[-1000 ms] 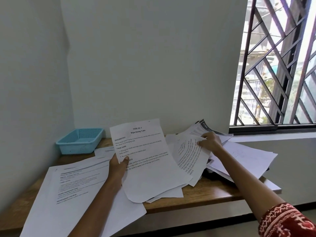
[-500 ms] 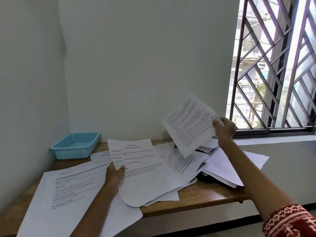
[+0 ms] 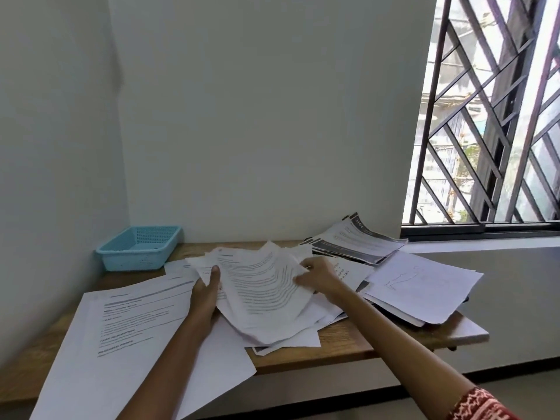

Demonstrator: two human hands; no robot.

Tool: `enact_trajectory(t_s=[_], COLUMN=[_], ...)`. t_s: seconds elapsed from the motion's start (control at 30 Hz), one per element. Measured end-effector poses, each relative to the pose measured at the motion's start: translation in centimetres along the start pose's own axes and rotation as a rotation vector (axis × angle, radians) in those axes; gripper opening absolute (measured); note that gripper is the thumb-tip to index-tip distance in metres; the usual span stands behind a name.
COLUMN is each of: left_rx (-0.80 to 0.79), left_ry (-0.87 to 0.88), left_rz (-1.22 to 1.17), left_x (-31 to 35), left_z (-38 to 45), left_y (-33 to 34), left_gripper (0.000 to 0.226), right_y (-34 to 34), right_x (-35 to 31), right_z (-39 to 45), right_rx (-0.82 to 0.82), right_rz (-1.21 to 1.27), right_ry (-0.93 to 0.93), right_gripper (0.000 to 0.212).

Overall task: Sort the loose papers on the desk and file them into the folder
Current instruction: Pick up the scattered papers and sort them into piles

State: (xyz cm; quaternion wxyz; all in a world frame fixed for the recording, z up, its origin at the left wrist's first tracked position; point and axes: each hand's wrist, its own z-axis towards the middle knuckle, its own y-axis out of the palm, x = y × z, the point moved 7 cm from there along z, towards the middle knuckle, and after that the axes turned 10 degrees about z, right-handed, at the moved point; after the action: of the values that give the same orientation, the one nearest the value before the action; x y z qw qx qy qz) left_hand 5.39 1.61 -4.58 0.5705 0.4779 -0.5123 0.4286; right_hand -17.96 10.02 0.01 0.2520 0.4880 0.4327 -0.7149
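While the left hand (image 3: 206,291) grips the sheaf of papers (image 3: 263,294), the right hand (image 3: 318,275) pinches its right edge.

"3104" on dark band of booklet (image 3: 357,241) by window; other sheets' print blurred (unreadable).

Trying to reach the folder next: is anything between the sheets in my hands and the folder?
No folder shows plainly. A dark edge peeks from under the loose papers right of your right hand; if that's it, those papers cover it.
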Motion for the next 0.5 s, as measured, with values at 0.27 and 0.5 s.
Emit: enact_trajectory(t_s=[0.27, 0.5], left_rx=[-0.01, -0.042], left_ry=[0.0, -0.008], left_rz=[0.102, 0.082], left_x=[0.3, 0.7], left_z=[-0.5, -0.8], left_y=[0.1, 0.1], left_gripper=[0.045, 0.037], right_y=[-2.3, -0.5], right_x=[0.8, 1.0], right_z=[1.8, 1.9], right_rx=[0.001, -0.03], right_rz=[-0.238, -0.369], right_ry=[0.01, -0.03], right_gripper=[0.06, 0.052])
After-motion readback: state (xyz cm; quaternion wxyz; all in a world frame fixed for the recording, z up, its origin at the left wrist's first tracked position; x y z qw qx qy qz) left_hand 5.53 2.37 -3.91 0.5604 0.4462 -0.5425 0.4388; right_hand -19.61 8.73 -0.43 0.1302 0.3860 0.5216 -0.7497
